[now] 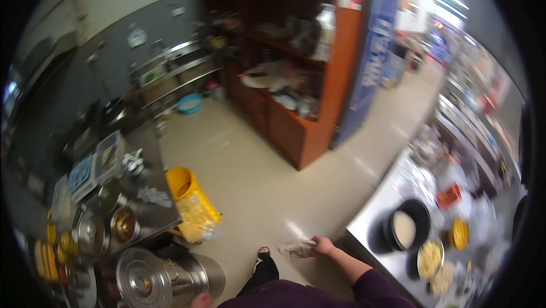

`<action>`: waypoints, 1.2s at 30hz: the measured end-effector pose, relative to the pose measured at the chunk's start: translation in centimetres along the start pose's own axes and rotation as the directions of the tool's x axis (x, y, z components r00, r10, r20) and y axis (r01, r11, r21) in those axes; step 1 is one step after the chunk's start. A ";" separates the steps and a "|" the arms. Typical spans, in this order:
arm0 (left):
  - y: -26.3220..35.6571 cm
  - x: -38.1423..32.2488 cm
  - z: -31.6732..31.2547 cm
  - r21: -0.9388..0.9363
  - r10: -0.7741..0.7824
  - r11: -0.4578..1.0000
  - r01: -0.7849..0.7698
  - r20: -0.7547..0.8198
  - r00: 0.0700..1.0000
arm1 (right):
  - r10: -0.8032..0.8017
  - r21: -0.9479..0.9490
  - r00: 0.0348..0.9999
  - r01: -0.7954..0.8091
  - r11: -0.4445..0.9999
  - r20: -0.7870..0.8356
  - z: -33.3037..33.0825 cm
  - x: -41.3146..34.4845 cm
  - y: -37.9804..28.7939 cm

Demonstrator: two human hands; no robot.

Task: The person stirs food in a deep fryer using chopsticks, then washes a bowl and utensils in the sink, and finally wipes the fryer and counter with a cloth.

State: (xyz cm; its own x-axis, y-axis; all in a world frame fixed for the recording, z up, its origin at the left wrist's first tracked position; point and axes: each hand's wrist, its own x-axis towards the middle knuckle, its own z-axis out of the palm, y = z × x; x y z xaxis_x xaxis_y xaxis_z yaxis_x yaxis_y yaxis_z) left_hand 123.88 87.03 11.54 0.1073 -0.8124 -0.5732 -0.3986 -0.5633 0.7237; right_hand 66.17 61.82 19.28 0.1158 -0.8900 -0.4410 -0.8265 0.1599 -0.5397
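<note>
My right hand (324, 246) grips a crumpled, greyish-white cloth (295, 248), which hangs out in front of me over the floor. Only a small part of my left hand (201, 300) shows at the bottom edge, blurred, with its fingers not readable. Close beside it stands a large stainless steel stock pot (192, 280) with a metal lid (143, 281). To the right of my right hand runs a steel worktable (362, 227). It carries a black bucket (420, 218) with pale contents and a bowl of pale yellow food (431, 259).
A yellow bin (192, 205) with a plastic liner stands left of my feet. The left counter (147, 173) bears plastic tubs and lidded pots. Ahead are a brown wooden shelf unit (315, 146), a blue basin (189, 103) on the floor and an aisle (401, 107).
</note>
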 end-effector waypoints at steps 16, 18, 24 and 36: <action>59.3 37.2 0.5 0.150 0.689 0.613 -0.775 0.379 0.618 | 0.412 -0.225 0.904 -0.428 0.875 -0.117 -12.6 25.8 -0.9; 59.7 42.6 -1.6 0.176 0.648 0.646 -0.742 0.386 0.656 | 0.527 -0.066 0.840 -0.538 0.841 -0.126 -15.1 31.3 -0.6; 52.8 54.4 -12.8 0.476 0.343 0.820 -0.318 0.036 0.939 | 0.261 -0.170 0.965 -0.262 0.950 -0.024 -23.0 51.7 -10.7; 46.2 61.1 -27.2 -0.115 -0.292 0.956 0.271 -0.506 0.812 | -0.263 0.094 0.963 0.268 0.959 -0.059 -30.5 91.7 -43.7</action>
State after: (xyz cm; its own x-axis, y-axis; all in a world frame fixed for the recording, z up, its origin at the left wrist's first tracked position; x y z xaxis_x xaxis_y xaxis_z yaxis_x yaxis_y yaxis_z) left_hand 136.78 7.25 20.39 0.6643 -0.5714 -0.4818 -0.2467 -0.7761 0.5803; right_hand 96.08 -39.78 24.33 0.2964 -0.9244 -0.2399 -0.7094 -0.0449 -0.7034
